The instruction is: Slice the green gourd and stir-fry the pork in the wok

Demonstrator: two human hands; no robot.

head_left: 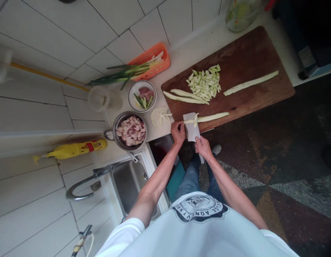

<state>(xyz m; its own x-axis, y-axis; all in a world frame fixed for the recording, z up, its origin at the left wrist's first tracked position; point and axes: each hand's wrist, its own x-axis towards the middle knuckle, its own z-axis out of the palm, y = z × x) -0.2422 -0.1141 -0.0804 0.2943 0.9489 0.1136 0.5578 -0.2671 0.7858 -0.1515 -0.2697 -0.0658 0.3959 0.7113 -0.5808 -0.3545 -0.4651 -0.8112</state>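
Right hand (203, 147) grips broad steel cleaver (191, 130), blade flat | left hand (178, 132) pins pale green vegetable strip (208, 117) at dark wooden cutting board (235, 75) edge, steadying it | cut pieces (204, 82) heaped clear behind | desk (178, 60) beneath.

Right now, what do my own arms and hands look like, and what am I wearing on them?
Both arms are bare from the short white sleeves down. The left hand and right hand wear no gloves; no rings or watch can be made out. The white shirt has a dark round badge printed on the chest.
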